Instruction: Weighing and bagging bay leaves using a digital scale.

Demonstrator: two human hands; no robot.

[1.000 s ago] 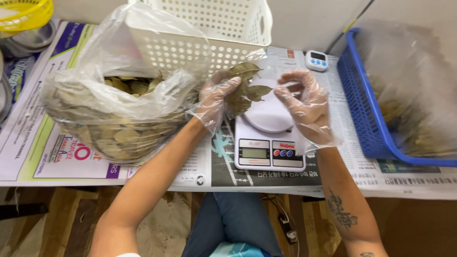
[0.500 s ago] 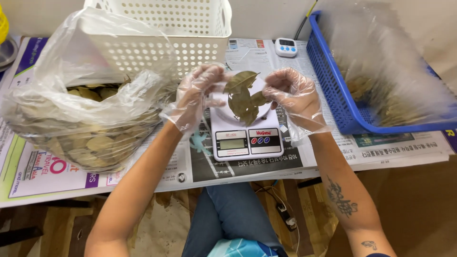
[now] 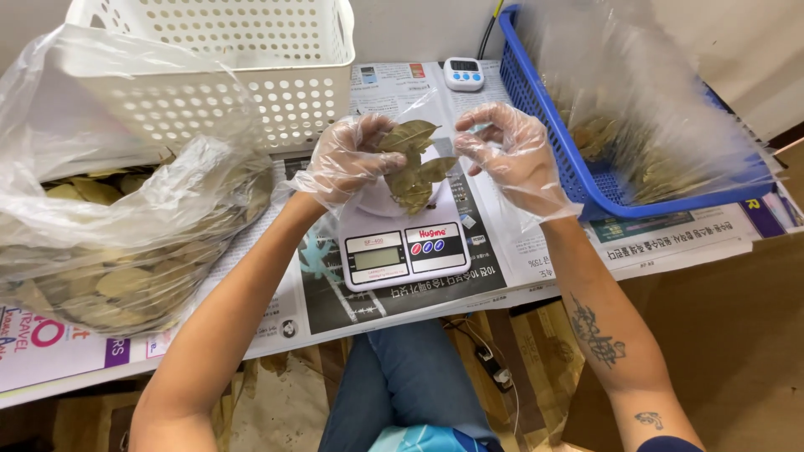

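A big bag [image 3: 126,243] of leaves sits left, above the counter [image 3: 519,276]. Over the scale [image 3: 402,251], the gloved left hand [image 3: 347,159] pinches dried leaves [image 3: 410,163]; right hand [image 3: 511,155] hovers half-open. They look light, brittle; best held loosely near the stems.

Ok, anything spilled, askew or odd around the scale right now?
Nothing stands out. The left hand holds a bunch of dried leaves over the white scale; the right hand is open beside them. No loose leaves show on the newspaper.

Bright even light falling from overhead, glare shining on the clear bag [image 3: 126,209], edges bending slightly, focus holding sharp.
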